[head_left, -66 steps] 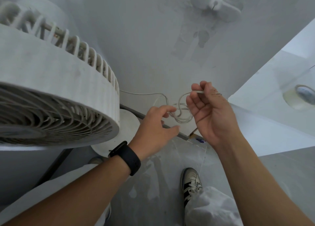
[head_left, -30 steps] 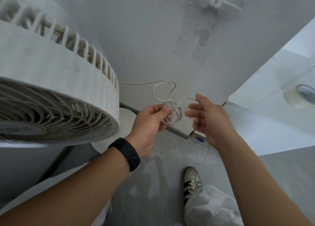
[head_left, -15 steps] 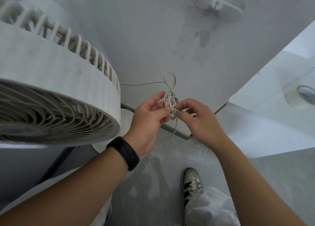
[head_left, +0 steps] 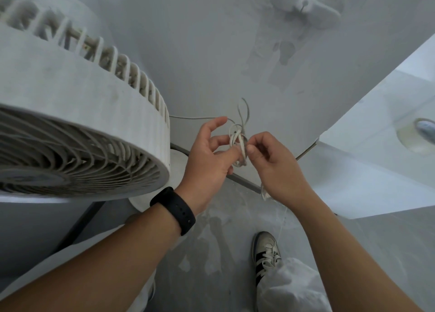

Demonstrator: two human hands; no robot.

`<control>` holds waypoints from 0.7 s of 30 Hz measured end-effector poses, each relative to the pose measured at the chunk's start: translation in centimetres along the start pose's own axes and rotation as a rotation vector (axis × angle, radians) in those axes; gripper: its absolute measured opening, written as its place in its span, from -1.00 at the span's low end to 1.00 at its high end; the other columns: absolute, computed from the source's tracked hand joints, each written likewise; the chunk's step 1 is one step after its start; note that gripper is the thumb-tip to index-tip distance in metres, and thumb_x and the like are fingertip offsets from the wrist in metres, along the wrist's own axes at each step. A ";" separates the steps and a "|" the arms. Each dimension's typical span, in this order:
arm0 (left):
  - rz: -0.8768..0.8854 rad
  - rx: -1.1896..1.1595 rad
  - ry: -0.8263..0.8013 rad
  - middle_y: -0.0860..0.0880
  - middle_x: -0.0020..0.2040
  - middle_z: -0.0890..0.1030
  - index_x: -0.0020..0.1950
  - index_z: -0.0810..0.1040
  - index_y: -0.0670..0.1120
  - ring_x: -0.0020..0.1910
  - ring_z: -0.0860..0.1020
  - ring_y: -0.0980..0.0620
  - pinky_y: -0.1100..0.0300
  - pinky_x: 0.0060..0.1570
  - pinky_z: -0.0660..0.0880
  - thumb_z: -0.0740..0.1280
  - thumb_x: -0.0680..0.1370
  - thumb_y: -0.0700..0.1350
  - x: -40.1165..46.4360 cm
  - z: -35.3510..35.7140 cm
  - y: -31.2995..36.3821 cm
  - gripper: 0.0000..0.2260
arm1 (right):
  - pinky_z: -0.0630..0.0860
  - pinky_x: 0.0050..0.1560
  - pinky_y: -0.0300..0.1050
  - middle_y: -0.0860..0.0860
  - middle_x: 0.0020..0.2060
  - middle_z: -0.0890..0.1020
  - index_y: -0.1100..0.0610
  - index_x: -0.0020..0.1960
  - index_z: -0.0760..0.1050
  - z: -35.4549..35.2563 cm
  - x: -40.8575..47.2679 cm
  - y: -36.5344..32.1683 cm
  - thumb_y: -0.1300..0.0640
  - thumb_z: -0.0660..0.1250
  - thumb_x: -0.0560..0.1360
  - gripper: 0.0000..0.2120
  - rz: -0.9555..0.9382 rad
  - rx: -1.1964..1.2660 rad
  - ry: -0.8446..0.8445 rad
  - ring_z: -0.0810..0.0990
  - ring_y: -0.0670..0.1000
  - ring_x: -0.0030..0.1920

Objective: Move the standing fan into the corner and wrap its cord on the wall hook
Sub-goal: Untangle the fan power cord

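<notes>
Two hands meet at frame centre: our left hand [head_left: 209, 156] and right hand [head_left: 270, 163] pinch the bundled cord [head_left: 239, 142], loops running upright. The wall hook [head_left: 303, 5] sits far above, upper right, nearer our right hand; the fan [head_left: 77, 123] stands left.

Fan [head_left: 77, 114] left; cord [head_left: 239, 144] right; hook [head_left: 304, 4] above.

We get soft, flat, greyish daylight, brightest right of the wall hook [head_left: 306, 4]; edges bend fisheye-style, the hook looks hazy.
</notes>
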State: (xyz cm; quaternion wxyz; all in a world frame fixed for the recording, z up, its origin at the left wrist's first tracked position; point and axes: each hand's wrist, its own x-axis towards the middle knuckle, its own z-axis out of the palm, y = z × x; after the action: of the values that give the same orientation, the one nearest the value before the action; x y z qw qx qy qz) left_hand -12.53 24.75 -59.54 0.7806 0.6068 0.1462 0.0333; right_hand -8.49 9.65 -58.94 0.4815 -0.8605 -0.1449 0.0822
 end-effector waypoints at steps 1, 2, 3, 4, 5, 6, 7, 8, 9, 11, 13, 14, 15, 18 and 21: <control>0.015 0.008 0.002 -0.03 0.09 0.71 0.39 0.47 0.11 -0.20 0.63 0.01 0.17 -0.30 0.48 0.44 0.58 -0.29 -0.1 0.1 0.0 -0.53 | 0.50 -0.15 -0.25 -0.05 -0.22 0.63 0.04 0.01 0.53 0.1 0.0 -0.2 0.12 0.29 0.67 -0.91 0.005 0.055 -0.034 0.55 -0.08 -0.20; 0.028 0.015 0.002 -0.05 0.09 0.69 0.36 0.49 0.09 -0.22 0.64 0.01 0.17 -0.31 0.49 0.45 0.58 -0.27 -0.1 0.1 0.1 -0.57 | 0.54 -0.13 -0.22 0.00 -0.19 0.66 0.07 0.03 0.56 0.1 -0.1 -0.4 0.12 0.29 0.68 -0.91 0.014 0.110 -0.064 0.58 -0.04 -0.18; 0.038 0.025 0.002 -0.06 0.10 0.68 0.33 0.50 0.06 -0.24 0.65 -0.01 0.17 -0.32 0.51 0.46 0.58 -0.25 -0.2 0.2 0.2 -0.62 | 0.54 -0.14 -0.23 0.02 -0.18 0.67 0.09 0.05 0.57 0.1 -0.1 -0.5 0.13 0.28 0.68 -0.90 0.024 0.165 -0.085 0.59 -0.06 -0.18; 0.047 0.034 0.003 -0.08 0.12 0.67 0.29 0.51 0.03 -0.24 0.67 -0.03 0.16 -0.31 0.53 0.47 0.58 -0.23 -0.3 0.2 0.3 -0.66 | 0.51 -0.15 -0.26 0.02 -0.19 0.66 0.11 0.06 0.58 0.1 -0.2 -0.6 0.14 0.27 0.68 -0.88 0.033 0.215 -0.097 0.57 -0.09 -0.20; 0.056 0.042 0.006 -0.09 0.13 0.67 0.26 0.51 -0.01 -0.23 0.69 -0.05 0.16 -0.29 0.56 0.47 0.58 -0.21 -0.4 0.2 0.4 -0.70 | 0.48 -0.16 -0.29 0.00 -0.21 0.65 0.11 0.06 0.58 0.0 -0.2 -0.7 0.15 0.26 0.69 -0.87 0.038 0.255 -0.097 0.54 -0.11 -0.22; 0.064 0.048 0.011 -0.09 0.13 0.68 0.24 0.50 -0.03 -0.21 0.71 -0.07 0.17 -0.27 0.58 0.48 0.58 -0.20 -0.5 0.2 0.5 -0.71 | 0.44 -0.15 -0.28 -0.01 -0.21 0.64 0.11 0.06 0.59 -0.1 -0.2 -0.9 0.16 0.24 0.69 -0.85 0.043 0.289 -0.094 0.51 -0.11 -0.23; 0.071 0.058 0.018 -0.08 0.13 0.68 0.23 0.49 -0.05 -0.18 0.72 -0.09 0.19 -0.24 0.59 0.48 0.58 -0.19 -0.5 0.2 0.6 -0.72 | 0.42 -0.15 -0.26 -0.03 -0.21 0.63 0.10 0.06 0.60 -0.3 -0.1 -1.0 0.18 0.22 0.66 -0.83 0.046 0.326 -0.095 0.47 -0.10 -0.23; 0.077 0.072 0.023 -0.07 0.13 0.68 0.22 0.49 -0.06 -0.15 0.73 -0.12 0.22 -0.23 0.59 0.48 0.58 -0.19 -0.5 0.1 0.6 -0.72 | 0.42 -0.14 -0.25 -0.05 -0.19 0.62 0.10 0.07 0.61 -0.4 -0.1 -1.1 0.19 0.21 0.61 -0.80 0.048 0.361 -0.103 0.46 -0.10 -0.23; 0.084 0.083 0.027 -0.07 0.13 0.68 0.21 0.50 -0.07 -0.12 0.72 -0.15 0.24 -0.23 0.58 0.48 0.58 -0.19 -0.5 0.1 0.5 -0.73 | 0.44 -0.14 -0.25 -0.06 -0.18 0.63 0.11 0.08 0.61 -0.6 -0.1 -1.2 0.21 0.21 0.56 -0.78 0.041 0.387 -0.117 0.49 -0.11 -0.22; 0.099 0.089 0.035 -0.06 0.12 0.68 0.18 0.51 -0.07 -0.09 0.70 -0.18 0.23 -0.22 0.57 0.48 0.57 -0.20 -0.4 0.0 0.3 -0.76 | 0.56 -0.06 -0.17 -0.02 -0.09 0.67 0.12 0.12 0.60 -0.5 -0.2 -1.3 0.21 0.27 0.53 -0.79 0.016 0.398 -0.155 0.61 0.01 -0.12; 0.099 0.087 0.048 -0.05 0.11 0.68 0.15 0.53 -0.04 -0.08 0.71 -0.12 0.17 -0.17 0.59 0.48 0.57 -0.20 -0.2 -0.2 0.2 -0.79 | 0.61 0.13 0.12 0.06 0.02 0.68 0.09 0.15 0.59 -0.4 -0.4 -1.3 0.17 0.35 0.56 -0.82 -0.011 0.378 -0.173 0.62 0.23 0.03; 0.084 0.068 0.049 -0.05 0.11 0.69 0.14 0.54 -0.04 -0.07 0.71 -0.08 0.14 -0.14 0.60 0.48 0.57 -0.19 -0.2 -0.2 0.2 -0.80 | 0.60 0.16 0.18 0.06 0.03 0.69 0.07 0.17 0.60 -0.3 -0.4 -1.2 0.17 0.39 0.58 -0.83 -0.019 0.363 -0.167 0.62 0.26 0.04; 0.059 0.025 0.041 -0.06 0.09 0.71 0.15 0.54 -0.04 -0.07 0.71 -0.06 0.12 -0.13 0.61 0.47 0.57 -0.17 -0.1 -0.3 0.3 -0.81 | 0.59 0.15 0.19 0.05 0.03 0.69 0.05 0.17 0.61 -0.4 -0.4 -1.1 0.17 0.41 0.59 -0.83 -0.020 0.343 -0.151 0.62 0.24 0.02; -0.022 -0.185 0.000 -0.11 0.00 0.74 0.15 0.57 -0.07 -0.10 0.68 -0.10 0.07 -0.12 0.59 0.34 0.63 -0.18 0.1 -0.4 0.7 -0.88 | 0.58 0.15 0.27 0.00 0.02 0.70 0.00 0.17 0.62 -0.6 -0.2 -0.8 0.13 0.46 0.58 -0.82 -0.007 0.288 -0.115 0.63 0.24 0.03; 0.024 -0.155 -0.016 -0.14 0.05 0.75 0.19 0.59 -0.09 -0.02 0.71 -0.14 0.05 -0.09 0.61 0.30 0.67 -0.28 0.0 -0.3 0.6 -0.83 | 0.57 0.15 0.32 -0.02 0.03 0.70 -0.06 0.14 0.63 -0.6 0.0 -0.6 0.04 0.52 0.52 -0.80 -0.035 0.261 -0.072 0.65 0.20 0.06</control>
State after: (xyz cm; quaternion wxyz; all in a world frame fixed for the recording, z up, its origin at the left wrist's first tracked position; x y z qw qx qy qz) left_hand -12.49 25.15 -59.04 0.8260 0.5464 0.1297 0.0491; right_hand -8.47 9.49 -58.09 0.5850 -0.7845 -0.1651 0.1228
